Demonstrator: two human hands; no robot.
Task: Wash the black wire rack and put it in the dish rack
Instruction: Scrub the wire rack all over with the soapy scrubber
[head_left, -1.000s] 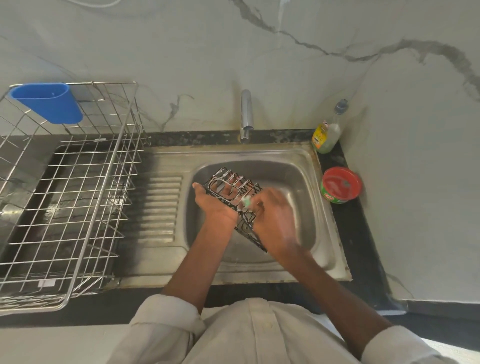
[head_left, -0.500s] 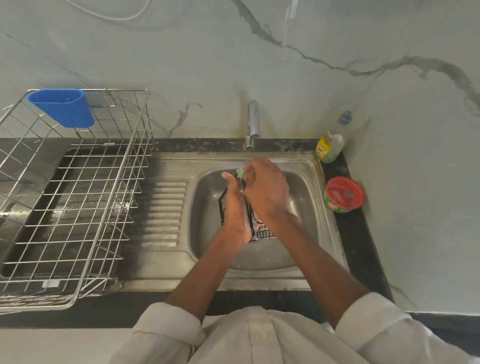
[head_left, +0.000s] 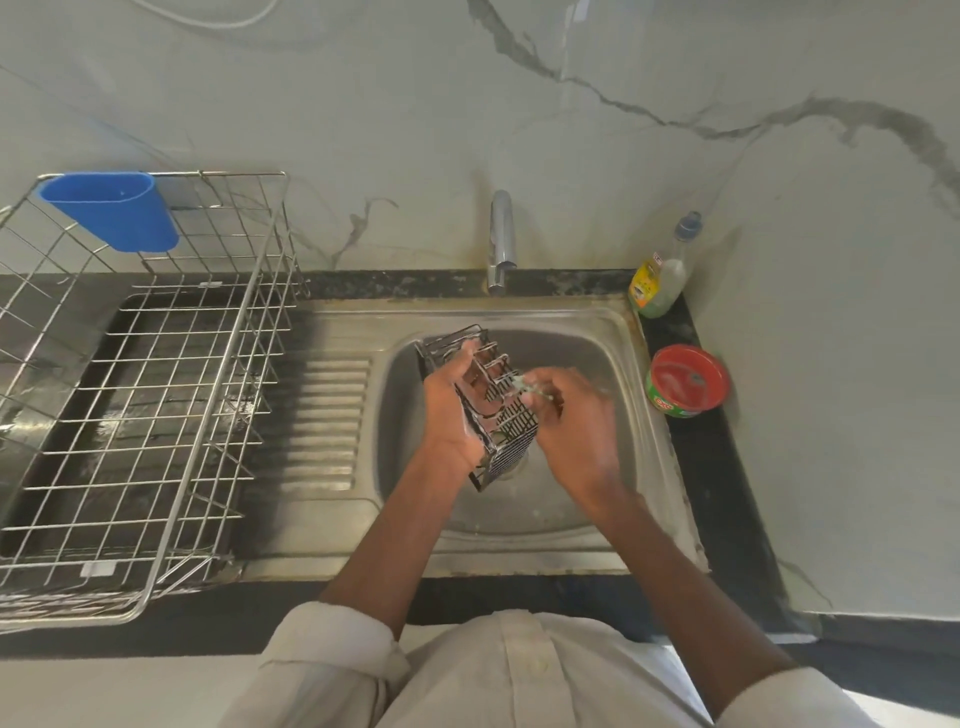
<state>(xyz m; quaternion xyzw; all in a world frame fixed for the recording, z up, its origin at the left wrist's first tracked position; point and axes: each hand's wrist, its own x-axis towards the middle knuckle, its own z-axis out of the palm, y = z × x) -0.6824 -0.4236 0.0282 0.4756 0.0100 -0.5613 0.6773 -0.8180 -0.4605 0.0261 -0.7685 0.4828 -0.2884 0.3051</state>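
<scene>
Marble-patterned pale wall panels rose behind a black desk that carried a stainless steel sink with a ribbed drainboard at its 9 o'clock side. A chrome tap stood at 12 o'clock of the basin. At 3 o'clock sat a red-lidded tub, and a soap bottle stood near 1 o'clock. The steel dish rack, with a blue cup hooked on its far corner, stood at the far 9 o'clock side.

The black wire rack was tilted above the basin, its wires glistening. The left hand gripped its left side with curled fingers. The right hand pinched a small greenish scrubber, blurred, against the rack's right edge.
</scene>
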